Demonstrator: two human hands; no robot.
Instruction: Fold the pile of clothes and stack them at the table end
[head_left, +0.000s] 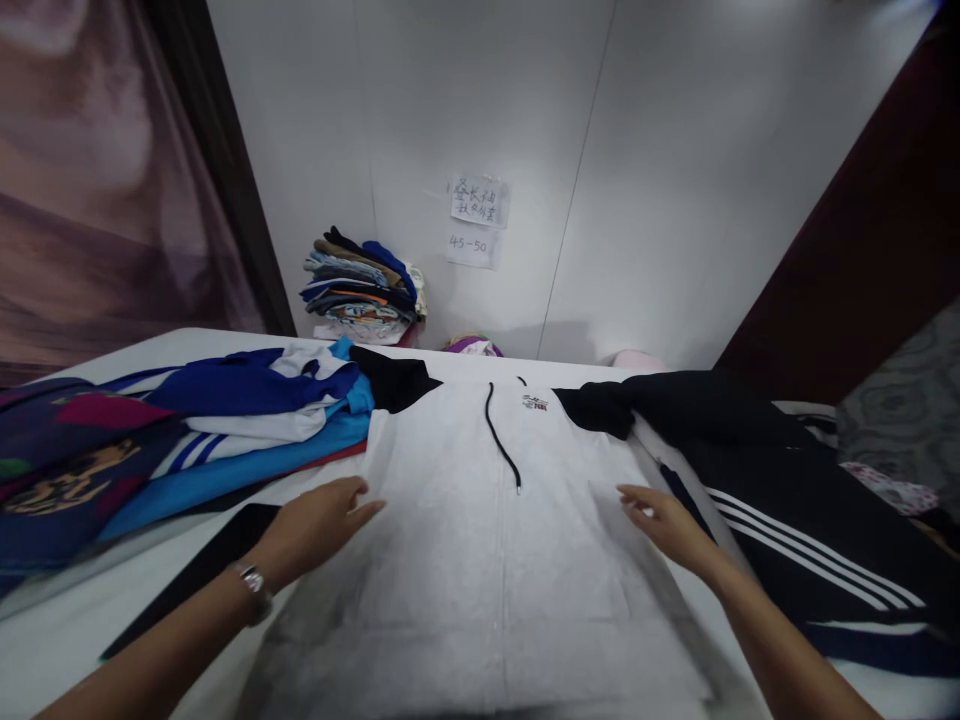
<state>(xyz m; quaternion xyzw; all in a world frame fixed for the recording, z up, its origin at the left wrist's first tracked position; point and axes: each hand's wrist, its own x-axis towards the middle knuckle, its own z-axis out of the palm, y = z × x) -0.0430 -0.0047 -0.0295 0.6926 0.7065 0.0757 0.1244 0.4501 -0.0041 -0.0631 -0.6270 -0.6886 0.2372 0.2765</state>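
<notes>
A white jacket [442,520] with black shoulder parts lies spread flat in front of me, its front facing up. A black drawstring [501,440] with a metal tip hangs from its neck, beside a small dark emblem [535,402]. My left hand [319,525], with a watch [253,585] on the wrist, is at the jacket's left edge, thumb apart from the bent fingers and no cloth between them. Over the right edge my right hand [666,520] hovers with loosely curved, parted fingers, holding nothing. Below the left forearm shows a black strip of cloth [202,565].
Heaped clothes [247,400] in blue, white and dark colours lie on the left. Black garments with white stripes [795,500] cover the right. A folded clothing stack [364,285] stands at the back, before a pale wall with handwritten paper notes [478,215].
</notes>
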